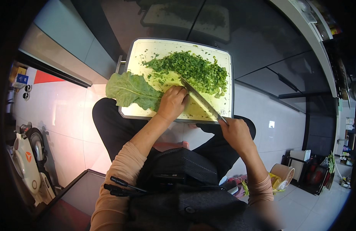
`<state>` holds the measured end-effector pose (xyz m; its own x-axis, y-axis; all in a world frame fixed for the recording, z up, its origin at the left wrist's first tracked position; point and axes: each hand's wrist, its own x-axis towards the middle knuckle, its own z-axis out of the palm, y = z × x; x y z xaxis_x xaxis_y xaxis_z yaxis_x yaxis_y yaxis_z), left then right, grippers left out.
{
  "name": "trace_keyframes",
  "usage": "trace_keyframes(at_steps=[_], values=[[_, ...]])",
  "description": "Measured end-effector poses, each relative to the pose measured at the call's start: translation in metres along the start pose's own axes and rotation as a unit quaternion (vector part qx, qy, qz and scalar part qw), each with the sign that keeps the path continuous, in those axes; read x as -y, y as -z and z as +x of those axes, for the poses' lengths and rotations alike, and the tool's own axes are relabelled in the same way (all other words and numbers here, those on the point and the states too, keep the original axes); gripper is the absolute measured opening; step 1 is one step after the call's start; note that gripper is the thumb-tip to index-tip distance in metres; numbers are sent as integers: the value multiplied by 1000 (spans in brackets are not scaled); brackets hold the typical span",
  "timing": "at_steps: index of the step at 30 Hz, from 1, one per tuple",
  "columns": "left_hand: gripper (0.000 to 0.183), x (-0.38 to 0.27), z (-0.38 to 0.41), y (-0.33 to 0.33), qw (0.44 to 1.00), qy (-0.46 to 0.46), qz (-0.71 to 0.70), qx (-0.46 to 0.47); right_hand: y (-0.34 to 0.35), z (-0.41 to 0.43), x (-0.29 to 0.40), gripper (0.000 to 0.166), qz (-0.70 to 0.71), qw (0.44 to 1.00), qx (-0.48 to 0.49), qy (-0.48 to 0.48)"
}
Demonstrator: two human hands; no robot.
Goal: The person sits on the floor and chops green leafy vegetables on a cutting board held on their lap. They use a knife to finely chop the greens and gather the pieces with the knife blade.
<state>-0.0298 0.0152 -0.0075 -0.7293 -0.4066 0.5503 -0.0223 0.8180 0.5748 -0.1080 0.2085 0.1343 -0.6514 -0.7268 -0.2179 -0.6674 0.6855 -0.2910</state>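
In front of me lies a white cutting board [195, 114] with a dark rim, at about the height of my knees. My left hand [173, 99] presses a bunch of large leafy greens [131, 89] onto it, the broad leaf reaching past the board's left edge. In my right hand [235, 131] is the handle of a kitchen knife [202, 99]. Its blade slants up and left, close beside my left fingertips at the cut end of the greens. A spread pile of finely chopped greens [192, 68] covers the board's far middle and right, beyond the blade.
Glossy dark cabinet fronts [267, 60] rise just beyond the board. A metal handle [119, 64] sticks out by its left corner. On the tiled floor [270, 127], a bin [282, 174] and a black rack [308, 173] stand at the right, a white scooter [30, 167] at the left.
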Motion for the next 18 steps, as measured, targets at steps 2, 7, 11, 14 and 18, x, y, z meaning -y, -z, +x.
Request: trace_keyframes(at_steps=[2,7,11,14,18], values=[[17,0,-1,-1,1000,5,2,7,-7,5,0,22,9,1000,-3,7],[17,1,0,-1,1000,-1,-7,5,-22,41,21,25,33,999,-17,21],[17,-1,1,2,1000,-3,-3,13,-29,53,21,22,16,1000,-13,24],[22,-7,5,14,998,-34,51,30,-26,45,19,24,17,1000,-4,12],[22,-5,1,18,997,-28,49,48,-22,26,-1,27,39,999,-24,12]])
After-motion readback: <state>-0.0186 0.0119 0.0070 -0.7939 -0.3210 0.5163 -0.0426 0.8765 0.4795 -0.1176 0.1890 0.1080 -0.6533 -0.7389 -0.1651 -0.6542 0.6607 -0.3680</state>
